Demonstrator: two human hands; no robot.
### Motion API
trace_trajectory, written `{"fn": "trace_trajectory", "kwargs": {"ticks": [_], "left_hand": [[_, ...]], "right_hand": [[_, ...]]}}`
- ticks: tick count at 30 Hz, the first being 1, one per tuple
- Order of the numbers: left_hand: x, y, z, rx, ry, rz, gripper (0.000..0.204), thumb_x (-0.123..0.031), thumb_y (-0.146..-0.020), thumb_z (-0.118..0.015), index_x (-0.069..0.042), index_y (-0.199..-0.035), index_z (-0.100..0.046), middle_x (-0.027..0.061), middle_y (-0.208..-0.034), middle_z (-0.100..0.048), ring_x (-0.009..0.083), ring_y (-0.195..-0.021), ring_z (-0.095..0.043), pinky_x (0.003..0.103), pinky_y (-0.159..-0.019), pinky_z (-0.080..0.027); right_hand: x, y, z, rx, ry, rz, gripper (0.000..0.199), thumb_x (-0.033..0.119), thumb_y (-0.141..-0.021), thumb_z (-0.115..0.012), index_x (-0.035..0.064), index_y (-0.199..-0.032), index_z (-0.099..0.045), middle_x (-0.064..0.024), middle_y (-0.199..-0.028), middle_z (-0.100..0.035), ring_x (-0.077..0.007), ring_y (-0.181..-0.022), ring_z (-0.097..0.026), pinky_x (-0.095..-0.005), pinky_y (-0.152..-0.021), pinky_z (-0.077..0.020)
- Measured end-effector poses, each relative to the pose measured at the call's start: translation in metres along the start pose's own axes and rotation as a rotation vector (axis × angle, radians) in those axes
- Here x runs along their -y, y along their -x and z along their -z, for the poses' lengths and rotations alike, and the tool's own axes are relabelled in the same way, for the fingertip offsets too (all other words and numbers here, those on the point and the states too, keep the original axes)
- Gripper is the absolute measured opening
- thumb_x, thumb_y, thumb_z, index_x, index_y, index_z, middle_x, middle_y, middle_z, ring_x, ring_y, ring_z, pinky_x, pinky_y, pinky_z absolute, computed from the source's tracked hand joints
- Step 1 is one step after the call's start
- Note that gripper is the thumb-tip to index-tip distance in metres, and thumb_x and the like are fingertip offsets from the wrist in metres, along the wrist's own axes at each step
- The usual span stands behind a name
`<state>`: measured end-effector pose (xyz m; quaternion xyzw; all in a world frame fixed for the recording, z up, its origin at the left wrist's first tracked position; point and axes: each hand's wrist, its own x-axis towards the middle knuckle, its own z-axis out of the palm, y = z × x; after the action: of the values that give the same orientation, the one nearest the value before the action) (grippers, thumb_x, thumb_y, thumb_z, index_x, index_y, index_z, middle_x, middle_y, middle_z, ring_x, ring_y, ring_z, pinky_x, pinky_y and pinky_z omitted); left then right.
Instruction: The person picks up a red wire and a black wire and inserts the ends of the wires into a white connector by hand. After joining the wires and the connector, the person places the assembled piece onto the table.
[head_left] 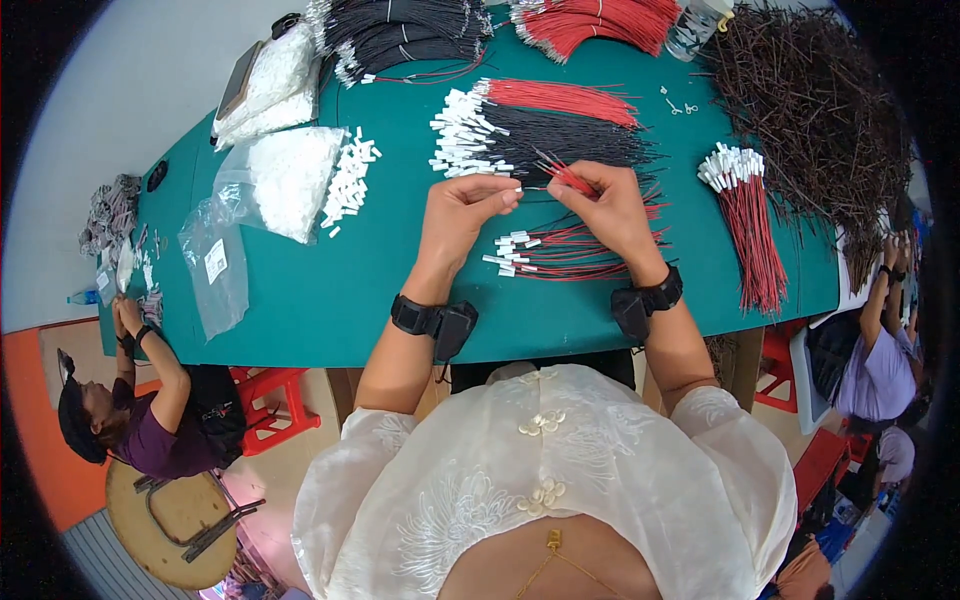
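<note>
My left hand (465, 215) pinches a small white connector (518, 190) between thumb and forefinger. Facing it across a short gap, my right hand (608, 205) is closed round several red and black wires (570, 178), their tips pointing left. Just beyond both hands lie rows of black wires (570, 135) and red wires (560, 95) with white connectors (462, 130) on their left ends. Nearer to me, under the right hand, rest red and black wires with white connectors (515, 253). Whether a wire tip touches the held connector is too small to tell.
Loose white connectors (348, 185) spill beside a plastic bag (290, 185) on the green table (390, 330). A red wire bundle (750, 240) and a dark heap of wires (820, 110) lie right. Bundled black wires (410, 40) sit far back. Other people work at both sides.
</note>
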<state>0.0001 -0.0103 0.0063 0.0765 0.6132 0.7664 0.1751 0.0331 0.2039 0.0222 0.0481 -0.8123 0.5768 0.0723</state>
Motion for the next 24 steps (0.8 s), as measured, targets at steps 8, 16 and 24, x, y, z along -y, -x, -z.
{"fn": "trace_trajectory", "kwargs": {"ticks": [8, 16, 24], "left_hand": [[0.001, 0.0, -0.001, -0.023, -0.03, -0.042, 0.021, 0.004, -0.082, -0.075, 0.003, -0.103, -0.071, 0.0105, -0.097, -0.073, 0.0131, -0.088, -0.069, 0.025, -0.08, -0.055], [0.002, 0.0, -0.002, -0.021, -0.031, -0.019, 0.019, 0.007, -0.082, -0.074, 0.003, -0.099, -0.07, 0.0105, -0.098, -0.073, 0.0134, -0.088, -0.069, 0.025, -0.081, -0.056], [0.004, 0.001, -0.004, -0.02, -0.03, -0.032, 0.015, 0.006, -0.081, -0.075, 0.003, -0.096, -0.072, 0.0102, -0.092, -0.074, 0.0118, -0.084, -0.07, 0.023, -0.076, -0.055]], "right_hand": [[-0.002, 0.0, 0.0, 0.011, 0.026, -0.001, 0.017, 0.016, -0.085, -0.075, -0.001, -0.088, -0.071, -0.0048, -0.065, -0.062, -0.0042, -0.061, -0.05, -0.0261, -0.055, -0.0403], [0.003, 0.001, 0.0, 0.083, 0.075, -0.081, 0.012, 0.009, -0.085, -0.075, -0.0021, -0.09, -0.071, 0.0011, -0.072, -0.064, -0.0021, -0.069, -0.051, -0.0221, -0.06, -0.0402], [0.008, 0.002, -0.003, 0.031, 0.033, -0.028, 0.012, 0.009, -0.085, -0.075, -0.0024, -0.088, -0.07, 0.0018, -0.069, -0.06, -0.0027, -0.065, -0.047, -0.023, -0.058, -0.0374]]}}
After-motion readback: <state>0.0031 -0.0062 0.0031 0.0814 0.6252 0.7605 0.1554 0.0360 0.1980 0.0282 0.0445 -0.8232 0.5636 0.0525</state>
